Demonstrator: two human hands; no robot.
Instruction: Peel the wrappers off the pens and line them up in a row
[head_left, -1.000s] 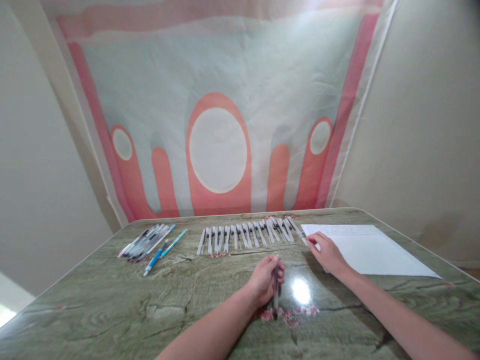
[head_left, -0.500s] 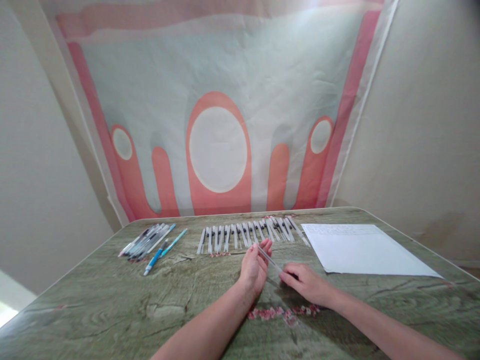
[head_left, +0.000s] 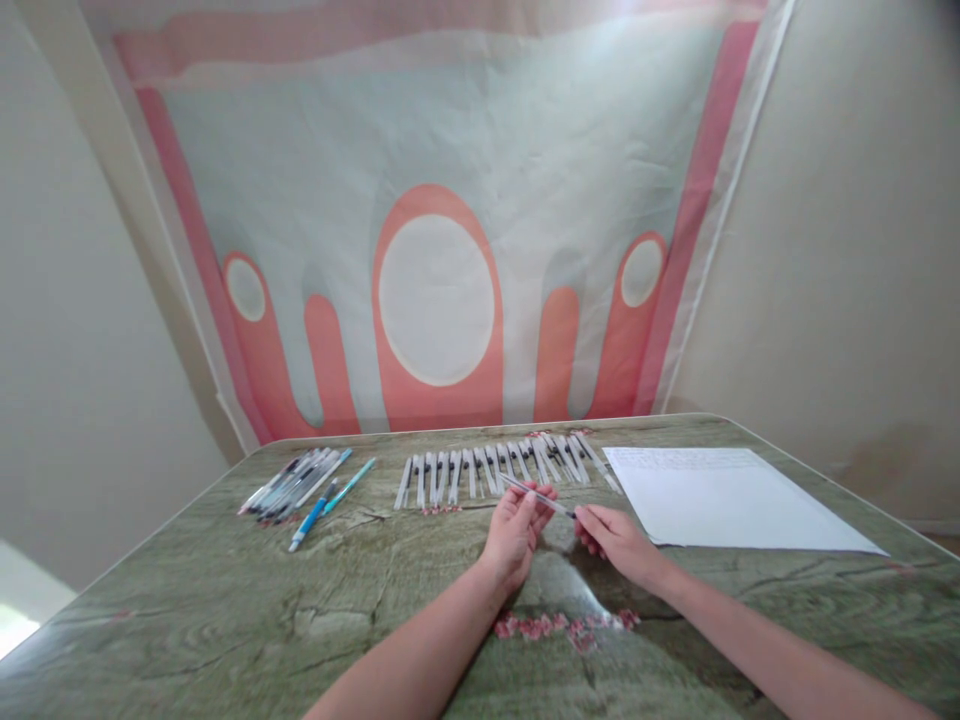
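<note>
- Left of the frame, below the middle: a bundle of pens (head_left: 292, 485) lies aslant on the table (head_left: 225, 610), some resting across others.
- Just right of that bundle: a blue pen (head_left: 313, 515) points down and to the left, and a turquoise pen (head_left: 350, 485) lies beside it at a similar slant.
- Centre of the frame, below the middle: a row of clear pens (head_left: 453, 477) with dark parts stretches toward the right, most of them side by side, more crowded at the right end.
- Just below that row: the left hand (head_left: 514, 540) is turned palm up, its thumb and fingers gripping the held pen (head_left: 551, 502). The thumb presses on the barrel; the other fingers are bent behind and under it.
- Between the two hands: the held pen slopes down to the right. Its upper-left end sticks out past the left thumb; its dark lower-right end meets the right fingertips.
- Right of centre, lower half: the right hand (head_left: 622, 548) has thumb and forefinger closed on that dark end, with the other fingers curled beneath.
- Right of the frame, below the middle: a sheet of paper (head_left: 739, 505) lies flat, with faint writing along its upper edge, apart from the right hand.
</note>
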